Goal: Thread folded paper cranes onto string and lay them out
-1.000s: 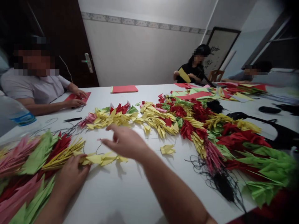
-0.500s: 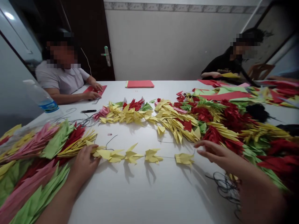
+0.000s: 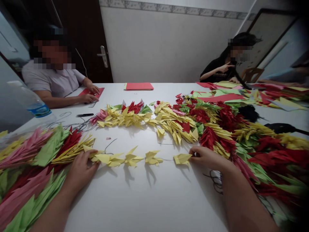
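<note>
A string of yellow folded paper cranes [image 3: 131,158] lies stretched across the white table [image 3: 149,199] between my hands. My left hand [image 3: 80,169] is closed on its left end, where the string meets packed rows of pink, green, red and yellow cranes [image 3: 45,151]. My right hand [image 3: 205,157] pinches the right end, touching the last yellow crane [image 3: 182,158] on the thin dark thread.
More crane strings [image 3: 169,120] are heaped across the middle and right of the table. Loose black thread [image 3: 216,180] lies by my right forearm. A water bottle [image 3: 30,103] and black pen [image 3: 84,115] sit at left. Two other people sit at the far side with red paper [image 3: 138,86].
My right hand swept from the left side of the string to its right end and closed there. The yellow cranes now lie spread apart along the thread.
</note>
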`<state>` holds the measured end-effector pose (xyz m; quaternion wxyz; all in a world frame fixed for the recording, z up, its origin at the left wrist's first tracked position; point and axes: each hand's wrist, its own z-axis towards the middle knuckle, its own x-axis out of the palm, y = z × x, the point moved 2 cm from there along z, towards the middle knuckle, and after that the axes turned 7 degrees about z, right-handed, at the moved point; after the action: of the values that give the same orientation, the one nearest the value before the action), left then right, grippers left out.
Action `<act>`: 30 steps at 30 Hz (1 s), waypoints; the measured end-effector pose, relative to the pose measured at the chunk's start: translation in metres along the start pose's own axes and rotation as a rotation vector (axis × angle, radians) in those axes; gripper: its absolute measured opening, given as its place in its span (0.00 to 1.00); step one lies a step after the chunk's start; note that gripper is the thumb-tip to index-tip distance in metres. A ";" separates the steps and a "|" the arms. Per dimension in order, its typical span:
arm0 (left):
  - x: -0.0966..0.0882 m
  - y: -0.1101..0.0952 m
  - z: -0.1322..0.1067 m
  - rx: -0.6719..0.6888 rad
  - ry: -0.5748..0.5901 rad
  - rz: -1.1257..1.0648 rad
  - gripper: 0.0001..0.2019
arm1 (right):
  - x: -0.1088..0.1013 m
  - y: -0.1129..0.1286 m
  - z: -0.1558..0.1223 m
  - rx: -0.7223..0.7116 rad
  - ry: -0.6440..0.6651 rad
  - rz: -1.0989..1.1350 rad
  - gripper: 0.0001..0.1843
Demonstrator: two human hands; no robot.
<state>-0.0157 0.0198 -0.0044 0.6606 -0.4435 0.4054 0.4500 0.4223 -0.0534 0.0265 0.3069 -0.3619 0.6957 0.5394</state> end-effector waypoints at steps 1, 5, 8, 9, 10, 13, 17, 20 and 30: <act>0.000 0.001 0.000 -0.003 -0.001 -0.011 0.21 | 0.000 -0.001 0.001 0.002 0.011 0.009 0.10; 0.000 0.001 0.000 -0.004 0.002 -0.055 0.22 | -0.002 -0.005 0.000 -0.008 0.037 0.052 0.16; -0.002 -0.002 -0.002 -0.010 0.007 -0.067 0.24 | -0.004 -0.007 -0.005 0.007 0.034 0.109 0.19; -0.002 -0.003 -0.003 -0.015 0.008 -0.064 0.24 | -0.006 -0.007 -0.007 0.012 0.031 0.134 0.19; -0.003 -0.003 -0.003 -0.020 0.010 -0.059 0.24 | -0.007 -0.006 -0.009 0.014 0.031 0.162 0.20; -0.003 -0.005 -0.005 -0.027 0.013 -0.039 0.24 | -0.010 -0.003 -0.013 0.011 0.043 0.249 0.22; -0.003 -0.004 -0.005 -0.015 0.020 -0.025 0.23 | -0.008 -0.008 -0.009 0.058 0.023 0.371 0.23; -0.002 -0.004 -0.004 -0.013 0.019 -0.025 0.23 | -0.001 -0.019 0.000 0.074 0.025 0.428 0.23; -0.003 -0.001 0.002 -0.014 -0.082 -0.104 0.20 | 0.002 -0.030 0.006 0.156 -0.012 0.377 0.23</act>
<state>-0.0152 0.0203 -0.0009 0.6960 -0.4500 0.3511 0.4357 0.4468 -0.0524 0.0073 0.2317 -0.1971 0.7891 0.5337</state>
